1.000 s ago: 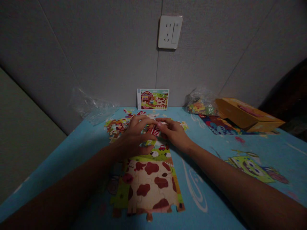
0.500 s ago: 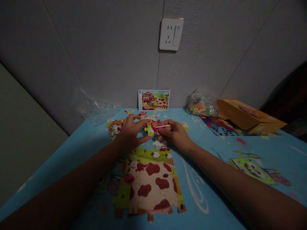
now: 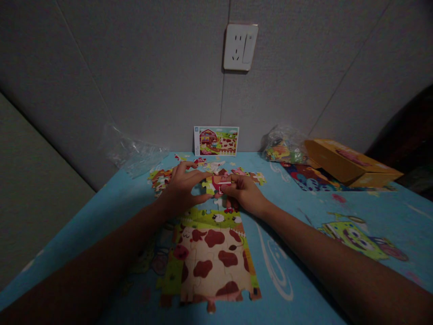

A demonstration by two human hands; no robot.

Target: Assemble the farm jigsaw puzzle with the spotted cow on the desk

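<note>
In my right hand (image 3: 248, 195) is a jigsaw puzzle piece (image 3: 218, 184) with red, white and green print, pinched between thumb and fingers. My left hand (image 3: 184, 187) is beside the piece's left edge, its thumb and index finger apart in a C shape. Whether those fingertips touch the piece I cannot tell. Just below both hands lies a joined puzzle section (image 3: 216, 257), showing a spotted cow, sheep and grass. Loose puzzle pieces (image 3: 160, 179) lie behind and left of my left hand, and other pieces (image 3: 248, 174) lie beyond my right hand.
A picture card (image 3: 216, 141) of a farm leans on the wall. Clear plastic wrapping (image 3: 138, 155) lies at the back left. At the back right are a bag of pieces (image 3: 286, 146), a yellow box (image 3: 353, 162) and a printed sheet (image 3: 309, 179). A blue patterned cloth (image 3: 304, 280) covers the table.
My right hand has lowered slightly and turned the puzzle piece so more of its printed face shows. My left hand has stayed nearly still.
</note>
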